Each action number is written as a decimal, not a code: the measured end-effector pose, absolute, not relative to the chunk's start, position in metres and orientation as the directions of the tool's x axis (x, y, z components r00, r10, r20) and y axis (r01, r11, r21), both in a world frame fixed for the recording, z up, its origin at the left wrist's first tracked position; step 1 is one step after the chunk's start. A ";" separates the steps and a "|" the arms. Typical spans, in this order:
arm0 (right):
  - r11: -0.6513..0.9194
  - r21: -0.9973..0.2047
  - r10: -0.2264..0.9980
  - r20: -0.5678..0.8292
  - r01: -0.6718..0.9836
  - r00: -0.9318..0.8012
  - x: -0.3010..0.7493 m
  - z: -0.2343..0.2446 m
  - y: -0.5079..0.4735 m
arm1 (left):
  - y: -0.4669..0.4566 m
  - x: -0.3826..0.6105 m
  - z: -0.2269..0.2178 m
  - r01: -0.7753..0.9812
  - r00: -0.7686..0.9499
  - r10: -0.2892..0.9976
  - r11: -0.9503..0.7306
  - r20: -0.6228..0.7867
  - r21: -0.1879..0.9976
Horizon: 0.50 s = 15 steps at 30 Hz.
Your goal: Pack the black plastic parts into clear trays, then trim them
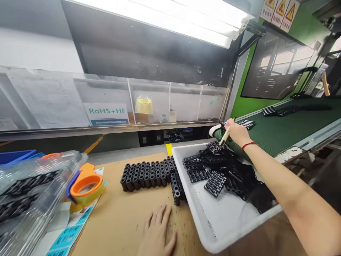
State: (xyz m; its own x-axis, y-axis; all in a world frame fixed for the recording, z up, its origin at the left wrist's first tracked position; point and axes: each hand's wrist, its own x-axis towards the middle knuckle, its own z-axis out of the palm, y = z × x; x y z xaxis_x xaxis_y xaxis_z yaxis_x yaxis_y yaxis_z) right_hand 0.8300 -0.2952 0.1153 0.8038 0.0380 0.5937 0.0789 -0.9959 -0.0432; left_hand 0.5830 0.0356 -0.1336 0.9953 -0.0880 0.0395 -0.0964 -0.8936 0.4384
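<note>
My left hand (157, 233) lies flat and open on the brown cardboard (125, 213), just below a row of black cylindrical parts (149, 176). My right hand (237, 132) reaches over the far corner of a tilted white bin (213, 220) and is closed round a pale brush-like tool (225, 137). The tool's tip touches a black ribbed part (214, 146) on top of the pile in the bin. A red string circles that wrist.
A green conveyor belt (287, 124) carries more black parts at the right. An orange tape dispenser (86, 183), printed labels and clear plastic trays (32, 192) sit at the left. Clear-fronted shelf bins (133, 103) run along the back under a bright lamp.
</note>
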 end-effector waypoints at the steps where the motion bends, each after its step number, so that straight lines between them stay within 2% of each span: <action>1: -0.989 -0.053 0.083 0.593 0.142 0.801 0.818 0.121 -0.285 | 0.035 0.582 -0.133 -0.090 0.995 -0.050 -0.845 0.089 0.528; 3: -0.951 -0.075 0.204 0.579 0.301 0.790 0.788 0.128 -0.261 | 0.035 0.582 -0.131 -0.078 0.986 0.074 -0.598 0.152 0.798; 4: -0.915 -0.087 0.281 0.564 0.395 0.777 0.771 0.128 -0.248 | 0.034 0.582 -0.129 -0.083 0.978 0.143 -0.410 0.154 0.908; 5: -0.865 -0.101 0.367 0.541 0.492 0.757 0.751 0.126 -0.235 | 0.033 0.580 -0.126 -0.089 0.970 0.203 -0.222 0.136 0.971; 6: -0.802 -0.119 0.455 0.512 0.585 0.729 0.729 0.122 -0.222 | 0.030 0.577 -0.122 -0.096 0.965 0.240 -0.068 0.110 0.993; 8: -0.641 -0.165 0.637 0.430 0.750 0.640 0.682 0.108 -0.197 | 0.023 0.561 -0.113 -0.123 0.967 0.234 0.092 0.098 0.988; 11: -0.413 -0.253 0.825 0.304 0.875 0.477 0.614 0.082 -0.164 | 0.010 0.521 -0.097 -0.158 0.987 0.066 0.259 0.145 0.953; 13: -0.291 -0.321 0.903 0.220 0.901 0.370 0.581 0.067 -0.148 | 0.010 0.492 -0.089 -0.007 1.000 -0.024 0.314 0.015 0.949; 15: -0.170 -0.340 0.946 0.205 0.925 0.249 0.568 0.057 -0.143 | 0.016 0.468 -0.087 0.210 0.976 -0.004 0.247 -0.216 0.946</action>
State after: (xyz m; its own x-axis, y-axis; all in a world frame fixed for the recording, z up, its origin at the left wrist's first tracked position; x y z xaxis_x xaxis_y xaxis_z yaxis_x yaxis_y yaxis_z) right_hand 0.5679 -0.1430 0.0569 0.2490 0.9465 0.2055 0.9250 -0.1695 -0.3400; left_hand 0.4684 0.0159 -0.0872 0.9764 -0.0037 -0.2158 0.2100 0.2475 0.9459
